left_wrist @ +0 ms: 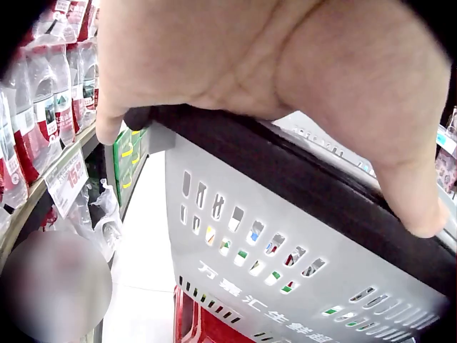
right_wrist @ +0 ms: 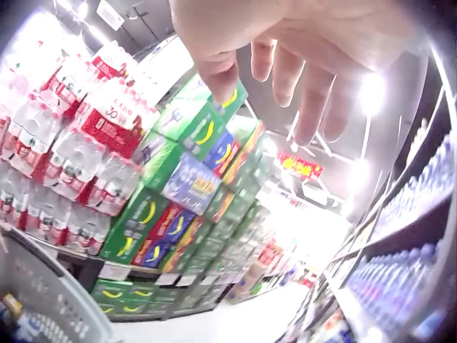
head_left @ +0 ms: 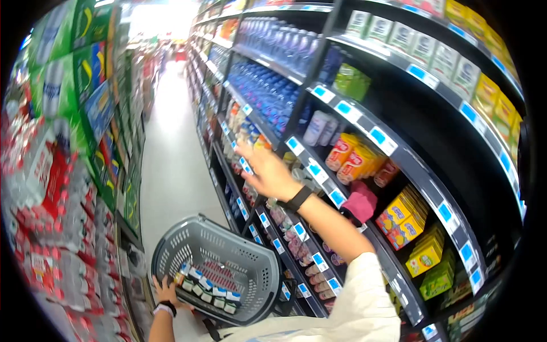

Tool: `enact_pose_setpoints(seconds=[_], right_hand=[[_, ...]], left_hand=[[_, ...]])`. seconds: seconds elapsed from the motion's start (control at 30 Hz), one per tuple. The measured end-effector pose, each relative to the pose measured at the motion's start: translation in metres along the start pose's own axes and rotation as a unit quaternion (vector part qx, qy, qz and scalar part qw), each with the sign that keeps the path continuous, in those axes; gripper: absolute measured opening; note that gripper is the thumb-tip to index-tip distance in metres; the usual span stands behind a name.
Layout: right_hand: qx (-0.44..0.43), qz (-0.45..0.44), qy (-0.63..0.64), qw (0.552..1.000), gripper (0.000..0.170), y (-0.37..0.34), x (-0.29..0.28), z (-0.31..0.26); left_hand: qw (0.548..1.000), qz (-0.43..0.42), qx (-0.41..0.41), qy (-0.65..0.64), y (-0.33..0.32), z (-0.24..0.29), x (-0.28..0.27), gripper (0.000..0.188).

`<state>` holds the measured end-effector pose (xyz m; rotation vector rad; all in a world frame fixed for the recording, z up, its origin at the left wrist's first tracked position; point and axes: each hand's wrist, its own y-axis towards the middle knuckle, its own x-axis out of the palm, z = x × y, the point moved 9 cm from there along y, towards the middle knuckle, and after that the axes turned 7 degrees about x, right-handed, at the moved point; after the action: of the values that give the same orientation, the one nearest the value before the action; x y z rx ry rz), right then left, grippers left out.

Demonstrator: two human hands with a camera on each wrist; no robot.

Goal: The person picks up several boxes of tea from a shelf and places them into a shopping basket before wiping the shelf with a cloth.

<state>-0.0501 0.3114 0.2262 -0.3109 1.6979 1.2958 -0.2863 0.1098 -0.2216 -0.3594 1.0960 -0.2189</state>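
Observation:
My left hand (head_left: 166,293) grips the near left rim of a grey shopping basket (head_left: 259,256). In the left wrist view, the palm of that hand (left_wrist: 271,64) lies over the basket's black rim (left_wrist: 285,168), with a digit at each side and the other fingers hidden. Several small white packs with blue and green parts (head_left: 208,288) lie in the basket. My right hand (head_left: 268,171) is raised in the air beside the shelves with its fingers extended. In the right wrist view, that hand (right_wrist: 293,50) holds nothing, and its fingers are apart.
Shelves with bottled water (head_left: 268,91), yellow boxes (head_left: 401,219) and orange packs (head_left: 353,159) run along the right. A pink item (head_left: 363,202) sticks out there. On the left are stacked red-labelled bottle packs (head_left: 48,199) and green cartons (head_left: 62,85). A pale aisle floor (head_left: 171,142) stretches ahead.

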Motion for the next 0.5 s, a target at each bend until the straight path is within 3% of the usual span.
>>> enact_pose_setpoints(seconds=[0.07,0.13,0.17,0.2,0.23,0.27,0.37,0.5], right_hand=[[-0.018,0.127,-0.059,0.99,0.035,0.025,-0.08,0.004],[0.003,0.191,-0.125,0.974,0.023,0.046,-0.144,0.02],[0.041,0.21,-0.165,0.963,0.018,0.054,-0.17,0.035],[0.098,0.206,-0.221,0.948,0.016,0.064,-0.194,0.051],[0.192,0.177,-0.235,0.936,0.018,0.072,-0.217,0.067],[0.209,0.161,-0.225,0.938,0.021,0.08,-0.234,0.094],[0.359,0.082,-0.297,0.881,0.034,0.085,-0.271,0.163],[0.442,0.08,-0.278,0.849,0.039,0.074,-0.283,0.23]], left_hand=[[0.999,-0.045,-0.015,0.02,0.007,-0.007,0.009,0.121],[0.997,-0.065,-0.026,-0.024,-0.001,0.004,-0.002,0.124],[0.997,-0.058,-0.047,0.013,0.005,-0.002,0.003,0.117],[0.995,-0.05,-0.07,0.049,0.01,-0.009,0.007,0.111],[0.996,-0.056,-0.074,0.004,0.004,-0.002,0.0,0.113],[0.996,-0.055,-0.064,-0.001,0.001,0.001,-0.003,0.115],[0.997,-0.048,-0.065,0.0,0.001,-0.001,-0.002,0.118],[0.996,-0.064,-0.061,0.011,0.008,-0.01,0.01,0.116]])
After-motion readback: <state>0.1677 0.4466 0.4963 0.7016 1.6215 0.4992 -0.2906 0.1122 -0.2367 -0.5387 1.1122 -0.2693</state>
